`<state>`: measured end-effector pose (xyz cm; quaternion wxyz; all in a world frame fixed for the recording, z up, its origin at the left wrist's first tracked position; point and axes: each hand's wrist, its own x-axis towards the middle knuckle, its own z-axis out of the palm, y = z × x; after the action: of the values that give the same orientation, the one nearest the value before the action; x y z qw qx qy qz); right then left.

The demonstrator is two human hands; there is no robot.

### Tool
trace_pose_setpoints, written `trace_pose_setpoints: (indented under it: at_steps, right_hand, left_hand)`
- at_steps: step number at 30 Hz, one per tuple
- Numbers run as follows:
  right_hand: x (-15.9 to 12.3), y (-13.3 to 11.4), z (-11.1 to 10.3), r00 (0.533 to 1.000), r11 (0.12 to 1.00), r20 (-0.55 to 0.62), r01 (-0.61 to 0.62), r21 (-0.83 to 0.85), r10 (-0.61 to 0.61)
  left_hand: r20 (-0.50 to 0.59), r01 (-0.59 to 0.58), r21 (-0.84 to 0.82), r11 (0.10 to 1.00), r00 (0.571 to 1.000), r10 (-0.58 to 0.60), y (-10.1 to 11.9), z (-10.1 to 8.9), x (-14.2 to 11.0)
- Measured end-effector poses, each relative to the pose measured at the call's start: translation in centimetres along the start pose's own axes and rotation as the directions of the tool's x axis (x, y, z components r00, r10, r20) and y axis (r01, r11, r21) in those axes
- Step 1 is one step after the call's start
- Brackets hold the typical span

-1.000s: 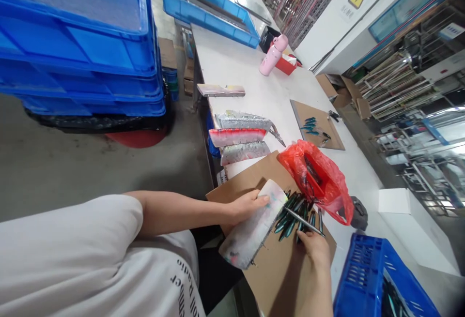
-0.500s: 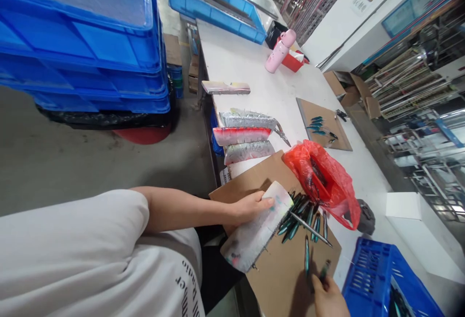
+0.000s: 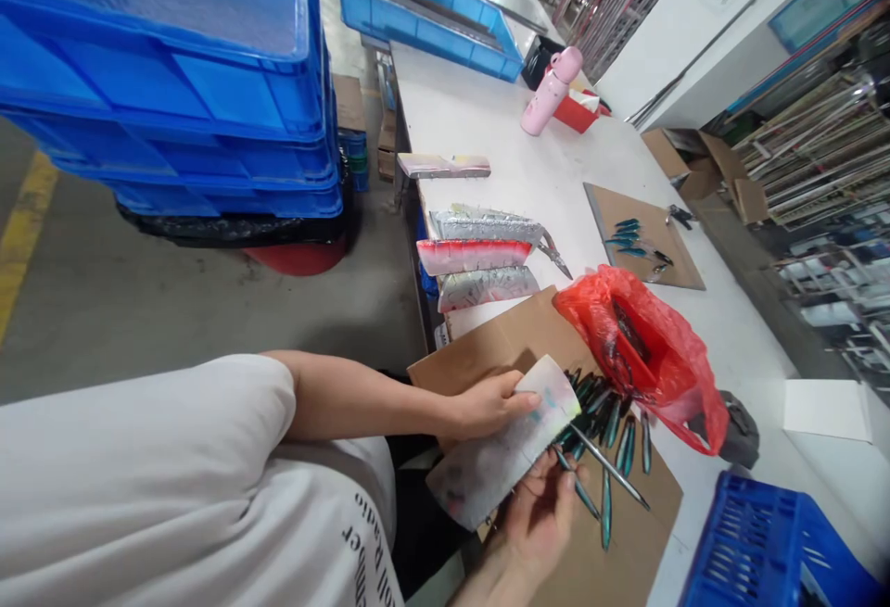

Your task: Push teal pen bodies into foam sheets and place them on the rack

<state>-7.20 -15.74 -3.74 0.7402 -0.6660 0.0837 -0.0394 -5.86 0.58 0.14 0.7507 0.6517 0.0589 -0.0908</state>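
Observation:
My left hand [image 3: 493, 406] grips a curved, whitish panel [image 3: 511, 440] by its upper part. The panel is stained with pink and teal paint, and small pins stick out along its lower edge. Palm up, my right hand [image 3: 535, 519] is at that edge, its fingers closed about a slender dark teal fishing lure [image 3: 578, 485]. A thin silver rod [image 3: 616, 470] juts out from the panel's edge. Several more teal lures [image 3: 612, 422] lie heaped on the cardboard sheet [image 3: 626, 561] beside the panel, and one lies apart near my right hand.
A red plastic bag [image 3: 646, 347] lies behind the lures. Similar panels [image 3: 476, 257] and pliers [image 3: 556, 257] rest along the table edge. Farther off stand a pink bottle [image 3: 553, 93] and a board [image 3: 643, 236] with small lures. Blue crates [image 3: 747, 533] are at right and stacked left.
My right hand moved from the lure heap toward me, picking up a lure, then came back left to the panel's edge. My left hand keeps its grip on the panel.

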Motion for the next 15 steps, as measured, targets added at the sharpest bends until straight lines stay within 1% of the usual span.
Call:
trace_pose_setpoints:
  at_steps: [3,6,10,15]
  right_hand:
    - [-0.1,-1.0,0.5,0.995,0.992,-0.095,-0.019,0.127,0.031]
    - [-0.1,-1.8,0.7,0.991,0.981,-0.115,-0.050,0.187,0.073]
    - [0.1,-2.1,0.9,0.985,0.975,-0.129,-0.087,0.206,0.115]
    - [0.1,-2.2,0.9,0.986,0.980,-0.130,-0.084,0.180,0.109]
  left_hand:
    - [-0.015,-0.004,0.063,0.998,1.000,0.005,0.2,0.1,-0.1]
    - [-0.031,-0.007,0.103,0.995,0.999,0.010,0.5,0.1,-0.2]
    - [-0.035,-0.002,0.129,0.992,0.999,0.006,0.7,0.1,-0.2]
    - [-0.010,0.003,0.108,0.994,1.000,-0.002,0.3,0.2,-0.1]
